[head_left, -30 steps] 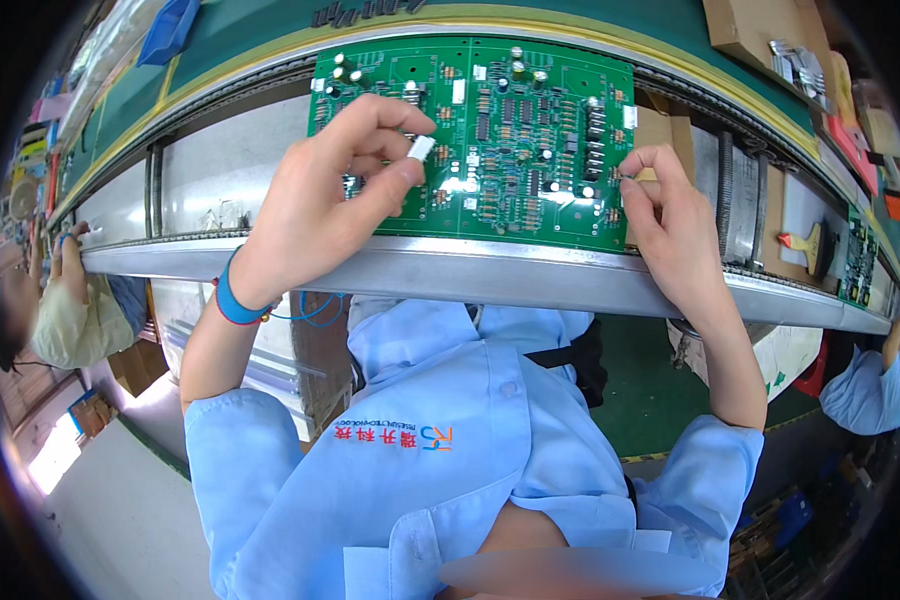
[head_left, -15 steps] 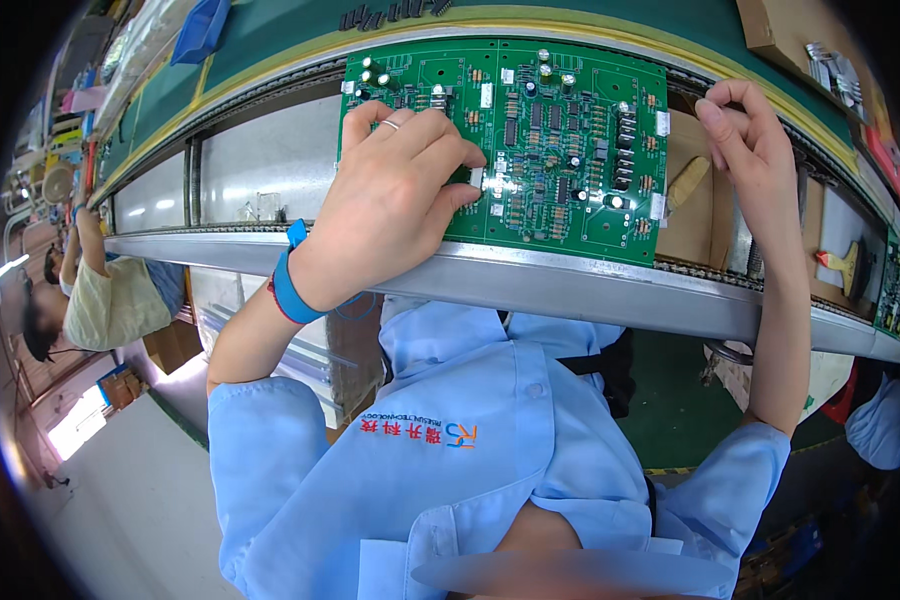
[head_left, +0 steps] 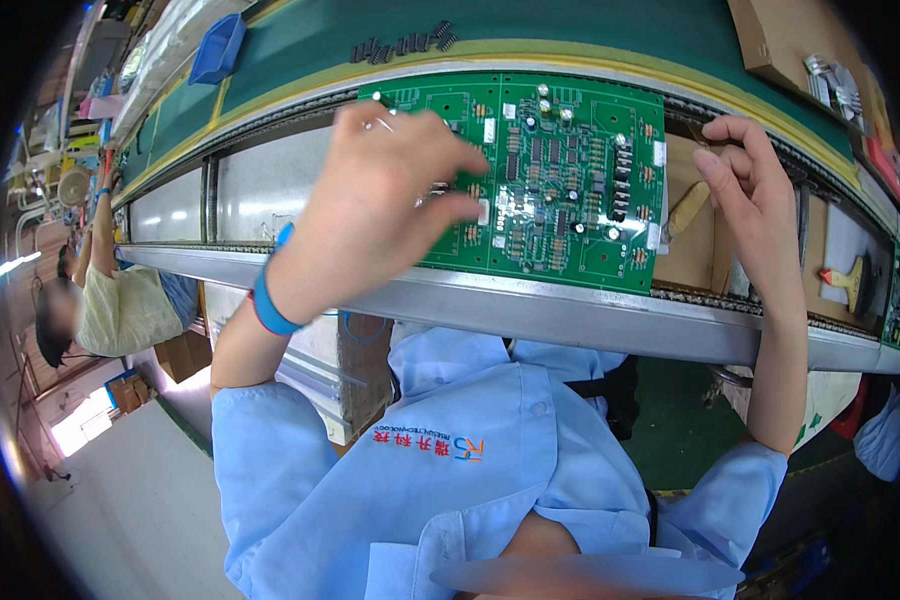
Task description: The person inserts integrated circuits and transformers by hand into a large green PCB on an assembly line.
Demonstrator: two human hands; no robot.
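Note:
A green circuit board [head_left: 585,255] full of small parts lies across the rails in front of me. My left hand [head_left: 395,190], a little blurred, hovers over its left half and hides many parts there. Thumb and index finger are apart, close to a white connector [head_left: 484,212] that sits on the board; I see nothing held. Beyond the board's right edge is my right hand [head_left: 755,180], its fingers loosely curled and thumb and index tip apart, with nothing between them. A blue band [head_left: 270,295] circles my left wrist.
The metal rail [head_left: 570,310] runs along my side. Several black parts [head_left: 405,45] lie on the green surface behind, near a blue bin [head_left: 217,48]. At right are a cardboard box [head_left: 780,40] and a brush [head_left: 848,283]. Another person [head_left: 130,300] works at far left.
My left thumb and index finger have come away from the white connector, and that hand has lifted slightly. The right hand keeps nearly the same pose. The whole view has shifted a little.

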